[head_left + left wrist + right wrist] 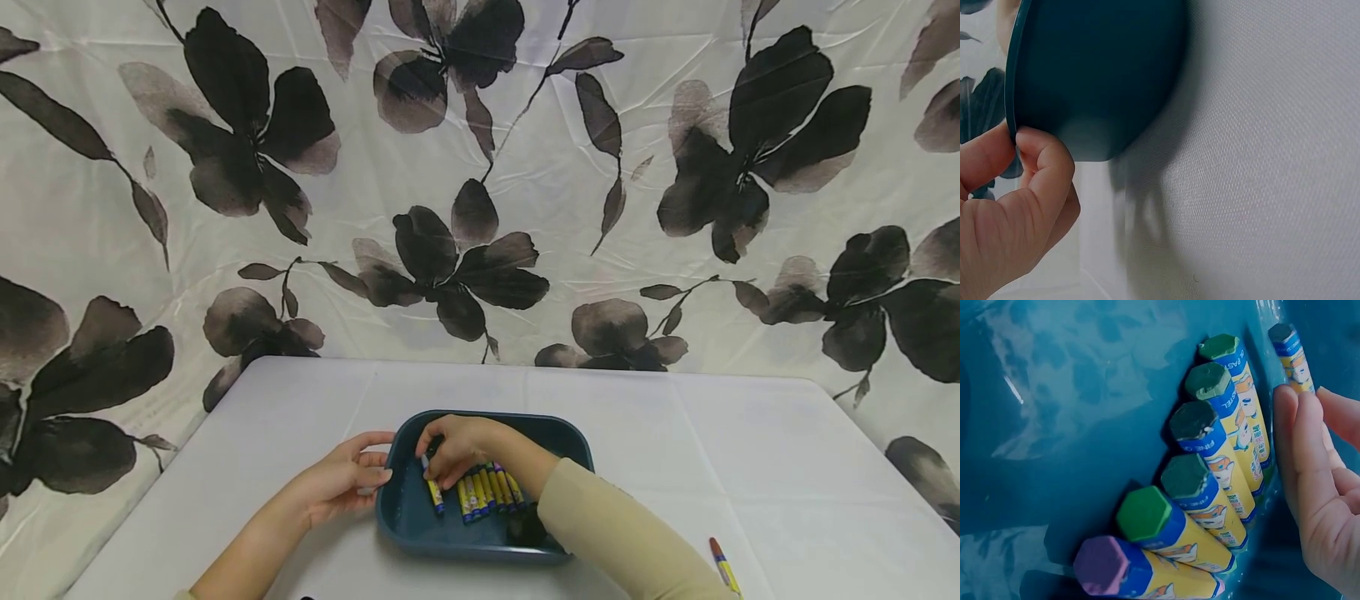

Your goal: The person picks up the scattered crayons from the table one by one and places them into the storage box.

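A dark teal tray (420, 537) stands on the white table. My left hand (341, 483) pinches its left rim between thumb and fingers, and the left wrist view shows the tray's rim (1011, 94) caught there. Inside the tray, my right hand (461, 446) pinches an oil pastel (1297, 367) with a dark tip and a yellow and blue wrapper. That pastel slants near the tray's left side in the head view. Beside it, several more oil pastels (487, 490) lie in a row; the right wrist view shows green ones and a purple-tipped pastel (1107, 565).
A dark object (527, 527) sits at the tray's near right corner, partly covered by the right sleeve (622, 533). A pastel with a reddish-brown tip (723, 567) lies on the table (660, 450) at the front right. Behind hangs a floral cloth (337, 192).
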The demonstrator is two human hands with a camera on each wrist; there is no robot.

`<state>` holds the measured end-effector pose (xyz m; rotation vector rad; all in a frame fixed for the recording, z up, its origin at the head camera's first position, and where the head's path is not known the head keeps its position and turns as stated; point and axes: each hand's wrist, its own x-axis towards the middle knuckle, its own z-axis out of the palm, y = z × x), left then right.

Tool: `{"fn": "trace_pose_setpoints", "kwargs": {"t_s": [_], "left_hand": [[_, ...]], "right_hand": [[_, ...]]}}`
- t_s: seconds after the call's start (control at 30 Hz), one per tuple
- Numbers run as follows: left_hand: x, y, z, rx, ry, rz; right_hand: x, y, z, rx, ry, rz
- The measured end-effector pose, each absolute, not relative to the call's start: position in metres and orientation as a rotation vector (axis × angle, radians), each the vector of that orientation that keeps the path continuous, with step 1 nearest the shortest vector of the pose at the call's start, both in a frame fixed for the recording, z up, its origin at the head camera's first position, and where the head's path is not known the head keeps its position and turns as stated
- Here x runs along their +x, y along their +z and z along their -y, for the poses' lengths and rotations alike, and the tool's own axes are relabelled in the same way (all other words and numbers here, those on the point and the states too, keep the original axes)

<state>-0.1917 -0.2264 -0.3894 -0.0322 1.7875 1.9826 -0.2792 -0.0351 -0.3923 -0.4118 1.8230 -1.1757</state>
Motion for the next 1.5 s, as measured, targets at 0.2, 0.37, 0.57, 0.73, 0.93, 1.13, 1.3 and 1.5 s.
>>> {"fn": "trace_pose_setpoints", "kwargs": {"t_s": [0.2, 0.37, 0.57, 0.73, 0.93, 1.13, 1.3, 1.5], "left_hand": [[-0.192, -0.388, 0.225, -0.036, 1.972, -1.798], [-0.191, -0.387, 0.224, -0.041, 1.967, -1.804], [-0.192, -0.387, 0.223, -0.05, 1.969, -1.817], [-0.192, -0.389, 0.222, -0.053, 1.967, -1.81], [-0.192, -0.39, 0.223, -0.059, 1.975, -1.805], [-0.193, -0.389, 0.224, -0.063, 1.976, -1.814], [-0.193, -0.389, 0.223, -0.074, 1.981, -1.819], [-0.192, -0.39, 0.223, -0.069, 1.985, -1.816]], "right_hand": [[-0.28, -0.392, 0.031, -0.421, -1.176, -1.847], [-0.28, -0.389, 0.025, -0.425, -1.185, -1.864], [-0.281, -0.38, 0.016, -0.448, -1.23, -1.867], [-0.28, -0.369, 0.006, -0.486, -1.25, -1.845], [-0.278, -0.35, -0.006, -0.544, -1.269, -1.845], [-0.276, -0.333, -0.018, -0.563, -1.285, -1.848], [-0.274, -0.324, -0.029, -0.603, -1.289, -1.858], [-0.27, -0.315, -0.042, -0.637, -1.31, -1.867]]}}
